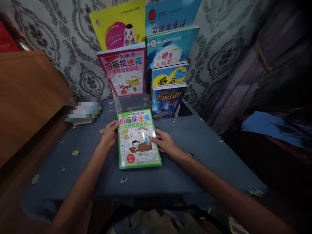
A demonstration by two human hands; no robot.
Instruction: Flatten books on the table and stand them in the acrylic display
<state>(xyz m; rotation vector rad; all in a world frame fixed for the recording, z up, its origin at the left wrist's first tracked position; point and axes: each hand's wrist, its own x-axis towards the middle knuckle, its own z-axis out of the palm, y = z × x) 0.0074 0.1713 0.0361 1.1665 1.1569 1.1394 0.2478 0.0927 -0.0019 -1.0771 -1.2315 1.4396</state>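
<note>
A green-bordered picture book (140, 139) is held between my two hands above the blue cloth, its cover facing me and leaning back. My left hand (110, 132) grips the book's left edge near the top. On the right edge, my right hand (163, 141) has its thumb on the cover and its fingers behind. Just beyond stands a pink picture book (125, 71) with a similar cover, propped on a clear stand (131, 101). To the right of that, a dark blue book (168, 100) is at the front of a stepped row of upright books.
Behind the pink book rises a yellow book (117, 22); teal (173, 42) and blue (170, 14) ones stand at the right. A small stack of books (84, 110), partly blurred out, lies at the table's left. A wooden cabinet (31, 97) borders the left side.
</note>
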